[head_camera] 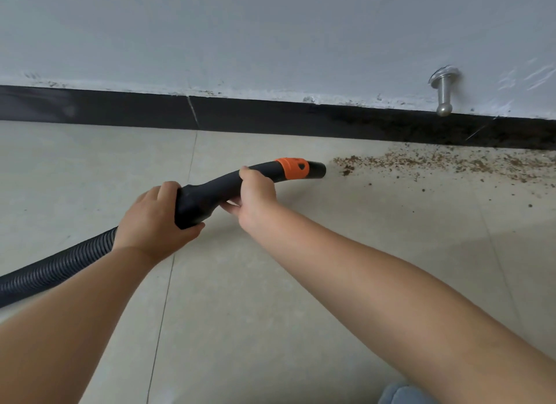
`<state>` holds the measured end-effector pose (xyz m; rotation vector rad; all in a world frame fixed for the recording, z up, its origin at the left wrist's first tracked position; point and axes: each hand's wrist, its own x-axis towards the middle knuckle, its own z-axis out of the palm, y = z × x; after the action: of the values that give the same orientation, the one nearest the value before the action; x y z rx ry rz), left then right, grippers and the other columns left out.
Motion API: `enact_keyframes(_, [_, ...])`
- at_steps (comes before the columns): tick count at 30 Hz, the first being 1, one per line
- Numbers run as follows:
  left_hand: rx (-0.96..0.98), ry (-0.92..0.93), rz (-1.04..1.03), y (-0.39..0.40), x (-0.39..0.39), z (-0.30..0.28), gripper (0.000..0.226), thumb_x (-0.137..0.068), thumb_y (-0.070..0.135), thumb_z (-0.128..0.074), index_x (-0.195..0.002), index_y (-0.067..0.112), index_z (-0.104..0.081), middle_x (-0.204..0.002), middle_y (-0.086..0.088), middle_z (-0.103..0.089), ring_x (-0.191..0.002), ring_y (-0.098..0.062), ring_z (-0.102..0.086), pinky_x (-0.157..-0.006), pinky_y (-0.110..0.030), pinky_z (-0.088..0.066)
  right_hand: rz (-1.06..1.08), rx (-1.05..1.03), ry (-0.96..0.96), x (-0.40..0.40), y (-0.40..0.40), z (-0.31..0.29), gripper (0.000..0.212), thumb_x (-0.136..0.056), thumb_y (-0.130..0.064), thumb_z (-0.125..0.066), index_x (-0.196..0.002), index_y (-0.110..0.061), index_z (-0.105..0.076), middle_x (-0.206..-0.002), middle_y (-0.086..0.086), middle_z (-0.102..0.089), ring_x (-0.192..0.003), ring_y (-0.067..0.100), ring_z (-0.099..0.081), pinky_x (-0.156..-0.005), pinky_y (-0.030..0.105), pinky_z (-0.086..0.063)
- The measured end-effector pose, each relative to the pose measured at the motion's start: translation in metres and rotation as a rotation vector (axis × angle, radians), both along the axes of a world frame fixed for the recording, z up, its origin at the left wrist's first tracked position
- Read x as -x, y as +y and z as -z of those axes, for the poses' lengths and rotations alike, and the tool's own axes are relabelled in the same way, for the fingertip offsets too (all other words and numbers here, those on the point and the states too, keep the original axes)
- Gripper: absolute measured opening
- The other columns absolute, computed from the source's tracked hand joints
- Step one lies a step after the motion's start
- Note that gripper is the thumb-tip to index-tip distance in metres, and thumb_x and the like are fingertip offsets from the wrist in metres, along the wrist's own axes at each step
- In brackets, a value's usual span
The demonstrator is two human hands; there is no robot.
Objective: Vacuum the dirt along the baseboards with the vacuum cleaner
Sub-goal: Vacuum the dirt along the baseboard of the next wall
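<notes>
Tiled floor (270,283) meets black baseboard (120,109). Both hands, left hand (153,220) and right hand (255,199), grip vacuum nozzle handle (210,190); dirt (436,163) lies at 3 o'clock of nozzle tip.

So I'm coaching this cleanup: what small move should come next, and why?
Probably slide the nozzle a little rightward along the black baseboard. Its open tip sits just short of the brown dirt strewn on the floor tiles, and the left hand and right hand grip the handle.
</notes>
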<state>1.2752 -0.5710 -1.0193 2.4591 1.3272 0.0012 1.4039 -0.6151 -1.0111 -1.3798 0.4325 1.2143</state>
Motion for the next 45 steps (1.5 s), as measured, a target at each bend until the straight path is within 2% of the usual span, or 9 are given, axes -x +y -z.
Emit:
enact_keyframes(8, [-0.022, -0.026, 0.071, -0.025, -0.033, 0.006, 0.049, -0.077, 0.029, -0.070, -0.109, 0.001, -0.047, -0.106, -0.015, -0.056, -0.100, -0.033, -0.050, -0.071, -0.030, -0.031, 0.021, 0.032, -0.089, -0.033, -0.016, 0.001, 0.038, -0.096, -0.020, -0.047, -0.132, -0.012, -0.041, -0.126, 0.013, -0.048, -0.117, 0.033, -0.050, -0.075, 0.041, -0.050])
enact_keyframes(18, [-0.036, -0.014, 0.174, -0.042, -0.086, 0.006, 0.049, -0.082, 0.037, -0.063, -0.114, 0.006, -0.043, -0.114, -0.009, -0.053, -0.106, -0.027, -0.048, -0.076, -0.030, -0.036, 0.134, 0.022, -0.085, -0.083, -0.042, -0.001, 0.037, -0.096, -0.016, -0.045, -0.131, -0.009, -0.040, -0.131, 0.016, -0.048, -0.118, 0.034, -0.050, -0.076, 0.043, -0.048])
enact_keyframes(23, [-0.019, -0.037, 0.221, -0.059, -0.118, 0.008, 0.047, -0.084, 0.038, -0.061, -0.114, 0.008, -0.040, -0.116, -0.008, -0.051, -0.108, -0.027, -0.046, -0.080, -0.030, -0.037, 0.224, 0.050, -0.096, -0.110, -0.059, -0.001, 0.029, -0.095, -0.018, -0.046, -0.123, -0.010, -0.043, -0.129, 0.015, -0.049, -0.118, 0.033, -0.050, -0.078, 0.044, -0.047])
enact_keyframes(27, [0.003, -0.095, 0.231, -0.067, -0.135, 0.007, 0.049, -0.083, 0.039, -0.062, -0.115, 0.007, -0.041, -0.115, -0.009, -0.052, -0.108, -0.027, -0.047, -0.082, -0.031, -0.038, 0.263, 0.039, -0.138, -0.122, -0.066, -0.005, 0.038, -0.096, -0.020, -0.043, -0.132, -0.009, -0.040, -0.129, 0.013, -0.048, -0.121, 0.030, -0.048, -0.078, 0.040, -0.046])
enact_keyframes(31, [-0.015, -0.172, 0.150, -0.054, -0.122, 0.004, 0.052, -0.078, 0.036, -0.069, -0.112, 0.004, -0.046, -0.111, -0.013, -0.055, -0.104, -0.030, -0.050, -0.076, -0.032, -0.036, 0.207, 0.024, -0.198, -0.113, -0.047, -0.009, 0.037, -0.095, -0.022, -0.047, -0.131, -0.011, -0.044, -0.112, 0.009, -0.050, -0.116, 0.031, -0.051, -0.075, 0.040, -0.050])
enact_keyframes(34, [-0.028, -0.162, 0.084, -0.038, -0.099, 0.003, 0.053, -0.075, 0.031, -0.073, -0.112, 0.001, -0.048, -0.109, -0.016, -0.057, -0.102, -0.034, -0.051, -0.073, -0.032, -0.033, 0.168, 0.046, -0.203, -0.092, -0.026, -0.008, 0.039, -0.093, -0.018, -0.048, -0.131, -0.008, -0.044, -0.117, 0.009, -0.054, -0.114, 0.032, -0.053, -0.094, 0.047, -0.047])
enact_keyframes(38, [-0.061, -0.105, 0.035, -0.018, -0.057, 0.005, 0.051, -0.071, 0.023, -0.077, -0.108, -0.002, -0.051, -0.103, -0.020, -0.059, -0.096, -0.038, -0.053, -0.071, -0.039, -0.038, 0.082, 0.011, -0.108, -0.053, -0.010, -0.004, 0.039, -0.094, -0.019, -0.048, -0.132, -0.011, -0.042, -0.109, 0.007, -0.051, -0.105, 0.028, -0.054, -0.095, 0.048, -0.048])
enact_keyframes(42, [-0.075, -0.054, 0.000, -0.009, -0.023, 0.008, 0.052, -0.069, 0.019, -0.079, -0.107, -0.005, -0.052, -0.100, -0.023, -0.060, -0.094, -0.041, -0.054, -0.071, -0.042, -0.039, -0.008, 0.007, -0.035, -0.024, 0.000, 0.001, 0.043, -0.095, -0.022, -0.049, -0.135, -0.011, -0.038, -0.126, 0.010, -0.052, -0.114, 0.030, -0.052, -0.095, 0.047, -0.048])
enact_keyframes(45, [-0.074, -0.034, -0.018, -0.005, -0.012, 0.008, 0.054, -0.069, 0.019, -0.079, -0.109, -0.006, -0.052, -0.102, -0.024, -0.059, -0.096, -0.042, -0.053, -0.072, -0.043, -0.040, -0.032, -0.005, -0.022, -0.014, 0.005, 0.002, 0.043, -0.095, -0.021, -0.049, -0.136, -0.012, -0.037, -0.128, 0.011, -0.049, -0.116, 0.031, -0.051, -0.090, 0.045, -0.051])
